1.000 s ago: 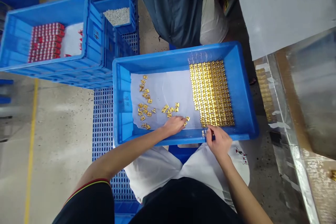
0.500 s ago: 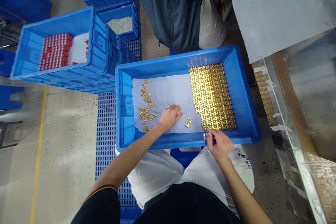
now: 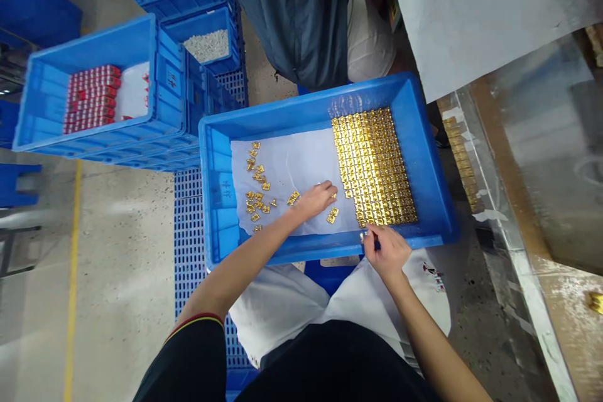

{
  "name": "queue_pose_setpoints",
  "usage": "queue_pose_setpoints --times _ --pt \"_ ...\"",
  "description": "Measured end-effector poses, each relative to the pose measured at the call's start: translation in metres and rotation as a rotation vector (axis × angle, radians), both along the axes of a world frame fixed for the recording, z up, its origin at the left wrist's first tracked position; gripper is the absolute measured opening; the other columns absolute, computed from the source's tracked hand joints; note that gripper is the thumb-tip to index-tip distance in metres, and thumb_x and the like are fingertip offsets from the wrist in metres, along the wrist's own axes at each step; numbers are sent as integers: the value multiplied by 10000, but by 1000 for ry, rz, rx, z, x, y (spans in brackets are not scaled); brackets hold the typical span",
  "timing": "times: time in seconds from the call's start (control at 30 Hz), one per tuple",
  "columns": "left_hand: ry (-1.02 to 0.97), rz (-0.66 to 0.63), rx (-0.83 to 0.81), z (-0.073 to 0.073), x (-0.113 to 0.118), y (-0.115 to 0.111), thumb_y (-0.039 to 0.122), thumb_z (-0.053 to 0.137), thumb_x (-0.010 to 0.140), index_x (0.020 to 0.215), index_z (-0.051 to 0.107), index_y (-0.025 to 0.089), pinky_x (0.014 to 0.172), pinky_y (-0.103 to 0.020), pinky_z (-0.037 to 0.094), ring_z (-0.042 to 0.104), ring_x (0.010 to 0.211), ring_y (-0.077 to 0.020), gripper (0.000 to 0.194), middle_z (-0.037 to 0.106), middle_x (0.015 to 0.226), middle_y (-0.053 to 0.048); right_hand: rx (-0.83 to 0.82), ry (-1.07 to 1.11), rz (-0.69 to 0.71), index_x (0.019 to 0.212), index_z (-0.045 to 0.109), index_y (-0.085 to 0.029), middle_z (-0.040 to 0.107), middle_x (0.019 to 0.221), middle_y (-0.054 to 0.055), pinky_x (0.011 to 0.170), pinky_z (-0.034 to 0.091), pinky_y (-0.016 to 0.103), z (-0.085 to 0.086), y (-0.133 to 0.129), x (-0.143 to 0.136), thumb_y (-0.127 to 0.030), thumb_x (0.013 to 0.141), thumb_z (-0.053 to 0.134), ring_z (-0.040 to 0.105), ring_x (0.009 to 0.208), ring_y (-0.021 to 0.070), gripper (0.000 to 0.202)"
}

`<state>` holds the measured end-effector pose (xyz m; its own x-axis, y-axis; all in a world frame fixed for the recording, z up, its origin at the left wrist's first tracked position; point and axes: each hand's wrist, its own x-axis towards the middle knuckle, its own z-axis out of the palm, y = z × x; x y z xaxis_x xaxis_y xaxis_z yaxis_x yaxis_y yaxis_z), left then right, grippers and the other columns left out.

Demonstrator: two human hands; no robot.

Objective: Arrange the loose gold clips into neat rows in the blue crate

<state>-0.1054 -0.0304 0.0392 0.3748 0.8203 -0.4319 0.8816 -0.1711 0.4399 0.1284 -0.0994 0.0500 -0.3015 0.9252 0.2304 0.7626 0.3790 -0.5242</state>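
A blue plastic crate sits across my lap, lined with white paper. Tight rows of small gold-coloured metal pieces fill its right part, while loose gold pieces lie scattered at the left. My left hand is closed over the paper, a small gold piece at its fingertips. Two little groups of pieces lie near it, one left and one just below. At the crate's near rim my right hand is closed in a pinch, with a small shiny piece at its fingers.
Stacked blue crates stand at the left, the top one holding rows of red pieces. Behind, a smaller bin holds pale bits. Another person's legs are just beyond my crate. A metal-edged table runs along the right.
My left hand has slid right over the paper, uncovering a small group of gold pieces. My right hand keeps its pinch at the near rim. The whole view has shifted slightly.
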Motion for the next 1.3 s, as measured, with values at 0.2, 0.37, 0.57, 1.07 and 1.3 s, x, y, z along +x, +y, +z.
queue_pose_setpoints --times 0.2,0.37,0.57,1.07,1.3 --pt "-85 -125 55 3 -12 -27 374 567 937 1339 472 237 989 -358 484 568 1183 -245 435 490 1354 -123 44 5 9 895 712 -216 733 752 48 667 466 260 1 1 -1 -233 929 452 654 671 154 262" --pt "24 -273 72 -2 -10 -32 262 713 834 1360 475 300 1068 -444 434 541 1245 -291 579 409 1459 -119 115 22 19 891 703 -213 733 722 37 641 459 253 3 2 -2 -216 929 470 654 643 147 236" --pt "9 -329 104 -6 -1 -34 228 629 889 1218 584 240 1060 -419 457 532 1248 -277 332 437 1407 -126 220 38 37 905 681 -201 736 712 24 630 448 247 7 5 -3 -170 918 487 653 620 139 197" --pt "-104 43 85 -20 23 -48 180 632 866 1348 411 270 926 -390 556 645 981 -197 538 414 1366 -94 310 108 48 922 650 -177 716 695 18 622 423 243 12 9 -5 -134 914 507 621 593 126 149" --pt "-59 9 137 -26 12 -35 170 410 973 1152 562 215 880 -356 553 624 941 -190 239 546 1108 -71 302 104 48 907 668 -171 728 710 26 628 424 241 14 9 -5 -123 907 512 632 604 126 163"
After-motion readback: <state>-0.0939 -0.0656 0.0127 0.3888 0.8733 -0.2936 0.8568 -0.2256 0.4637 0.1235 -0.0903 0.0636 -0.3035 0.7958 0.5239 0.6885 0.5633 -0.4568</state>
